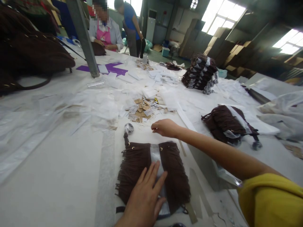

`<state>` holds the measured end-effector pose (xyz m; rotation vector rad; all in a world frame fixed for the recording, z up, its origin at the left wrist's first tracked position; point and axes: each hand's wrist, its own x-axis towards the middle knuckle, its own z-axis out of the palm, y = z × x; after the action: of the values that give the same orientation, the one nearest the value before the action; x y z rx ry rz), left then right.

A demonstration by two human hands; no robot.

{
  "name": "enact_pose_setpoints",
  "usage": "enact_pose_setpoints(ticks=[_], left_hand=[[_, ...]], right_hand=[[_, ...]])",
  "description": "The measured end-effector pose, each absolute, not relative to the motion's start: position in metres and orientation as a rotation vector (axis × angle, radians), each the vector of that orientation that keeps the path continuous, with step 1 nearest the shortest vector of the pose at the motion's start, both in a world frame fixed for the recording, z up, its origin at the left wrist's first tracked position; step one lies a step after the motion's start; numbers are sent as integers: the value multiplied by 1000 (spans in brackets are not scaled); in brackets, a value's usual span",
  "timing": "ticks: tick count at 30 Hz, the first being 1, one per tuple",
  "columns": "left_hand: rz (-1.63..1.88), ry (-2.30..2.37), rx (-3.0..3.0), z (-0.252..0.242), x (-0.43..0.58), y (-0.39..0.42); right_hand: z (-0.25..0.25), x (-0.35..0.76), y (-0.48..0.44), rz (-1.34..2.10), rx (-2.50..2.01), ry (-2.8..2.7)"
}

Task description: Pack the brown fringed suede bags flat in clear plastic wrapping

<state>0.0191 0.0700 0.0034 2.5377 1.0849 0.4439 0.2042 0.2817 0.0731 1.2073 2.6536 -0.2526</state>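
A dark brown fringed bag [131, 170] lies flat on the white table in front of me, with a clear plastic strip [155, 153] down its middle. My left hand [148, 189] rests on the bag and the strip, its fingers spread. Beyond the bag's far edge, my right hand [165, 127] has its fingers curled together; whatever is between them, if anything, is too small to make out. Just past it is a loose pile of brown cardboard tags [142, 108]. A wrapped strap end [128, 128] sticks out at the bag's far left corner.
More fringed bags lie on the right [224, 121], and a tall stack of them [200, 74] stands farther back. Clear plastic sleeves [94, 107] cover the left side. A metal post [84, 37] rises from the table near large brown bags [30, 50]. Two people are at the far side.
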Motion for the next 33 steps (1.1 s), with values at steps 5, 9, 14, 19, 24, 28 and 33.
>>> enact_pose_setpoints(ticks=[5, 9, 14, 19, 24, 28, 33], left_hand=[[513, 1094, 2591, 7, 18, 70], [740, 995, 2732, 7, 16, 63], [927, 770, 2846, -5, 16, 33], [937, 662, 2997, -14, -1, -3], [940, 638, 2965, -3, -19, -15], [788, 894, 2935, 1, -25, -5], [800, 978, 2902, -6, -57, -1]], right_hand=[[67, 225, 223, -495, 974, 2952], [64, 245, 176, -147, 1515, 3070], [48, 261, 112, -242, 1184, 3134], [36, 273, 70, -101, 1523, 3220], [24, 266, 17, -94, 1281, 3484], [1, 277, -9, 80, 1506, 3376], [7, 304, -32, 326, 2352, 2936]])
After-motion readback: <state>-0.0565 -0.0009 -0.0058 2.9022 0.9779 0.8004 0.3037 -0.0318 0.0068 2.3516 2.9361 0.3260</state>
